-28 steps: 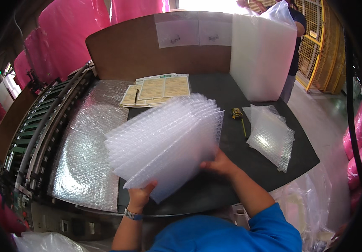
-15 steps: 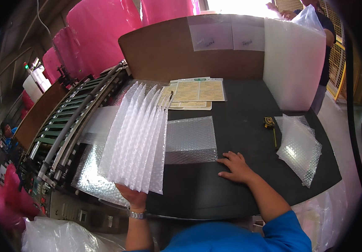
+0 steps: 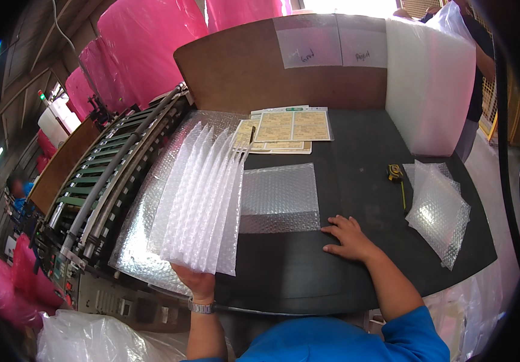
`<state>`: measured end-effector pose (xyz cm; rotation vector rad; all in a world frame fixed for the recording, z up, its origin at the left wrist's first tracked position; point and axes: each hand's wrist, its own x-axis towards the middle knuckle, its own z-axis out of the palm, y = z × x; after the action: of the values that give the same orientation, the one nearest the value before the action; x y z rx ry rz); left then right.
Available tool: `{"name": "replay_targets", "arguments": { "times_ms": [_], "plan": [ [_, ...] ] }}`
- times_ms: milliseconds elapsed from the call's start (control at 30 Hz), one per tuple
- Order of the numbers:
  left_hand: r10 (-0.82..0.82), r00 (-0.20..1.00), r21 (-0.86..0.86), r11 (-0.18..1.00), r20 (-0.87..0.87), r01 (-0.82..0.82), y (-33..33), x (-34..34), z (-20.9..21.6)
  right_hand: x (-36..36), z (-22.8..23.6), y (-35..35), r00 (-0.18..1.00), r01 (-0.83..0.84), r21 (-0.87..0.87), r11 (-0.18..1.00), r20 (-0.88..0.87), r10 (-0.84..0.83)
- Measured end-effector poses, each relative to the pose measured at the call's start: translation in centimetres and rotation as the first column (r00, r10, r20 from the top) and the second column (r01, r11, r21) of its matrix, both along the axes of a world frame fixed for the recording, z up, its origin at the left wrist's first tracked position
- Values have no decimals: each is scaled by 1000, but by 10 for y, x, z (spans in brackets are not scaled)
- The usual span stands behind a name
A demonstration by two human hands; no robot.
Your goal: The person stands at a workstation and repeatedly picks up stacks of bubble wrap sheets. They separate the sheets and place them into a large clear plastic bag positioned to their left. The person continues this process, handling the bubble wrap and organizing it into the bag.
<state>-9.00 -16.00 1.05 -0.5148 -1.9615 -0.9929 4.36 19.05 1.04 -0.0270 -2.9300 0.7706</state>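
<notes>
My left hand (image 3: 192, 280) grips the near end of a fanned bundle of clear bubble wrap bags (image 3: 202, 202), which stand on edge over the left part of the table. Under and left of the bundle lies more bubble wrap (image 3: 142, 241), shiny and next to the machine. A flat bubble wrap bag (image 3: 281, 190) rests in the middle of the table, partly hidden by the bundle. My right hand (image 3: 350, 238) lies on the dark tabletop with fingers apart, its fingertips close to that bag's near right corner. It holds nothing.
A roller machine (image 3: 106, 163) adjoins the table's left side. Printed sheets (image 3: 293, 125) lie at the back before a brown board (image 3: 236, 72). At right are a tape measure (image 3: 395, 174), loose bubble wrap bags (image 3: 440, 208) and a tall white stack (image 3: 426, 90); a person stands behind it.
The bubble wrap beside the machine now lies as a longer continuous shiny stretch behind the bundle. The view has shifted slightly; both hands keep nearly the same places.
</notes>
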Motion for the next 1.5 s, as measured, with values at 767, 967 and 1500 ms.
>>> {"name": "replay_targets", "arguments": {
  "times_ms": [767,967,1500],
  "plan": [
    [-148,989,-13,989,-16,148,3,12,-3,-24,163,-43,770,-257,-197,946,-634,77],
    [-113,990,-212,973,-84,93,5,21,0,-64,217,-78,570,-376,107,920,-757,321],
    [-172,965,7,985,199,174,23,33,4,-79,266,-115,500,-264,550,793,-625,600]
  ]
}}
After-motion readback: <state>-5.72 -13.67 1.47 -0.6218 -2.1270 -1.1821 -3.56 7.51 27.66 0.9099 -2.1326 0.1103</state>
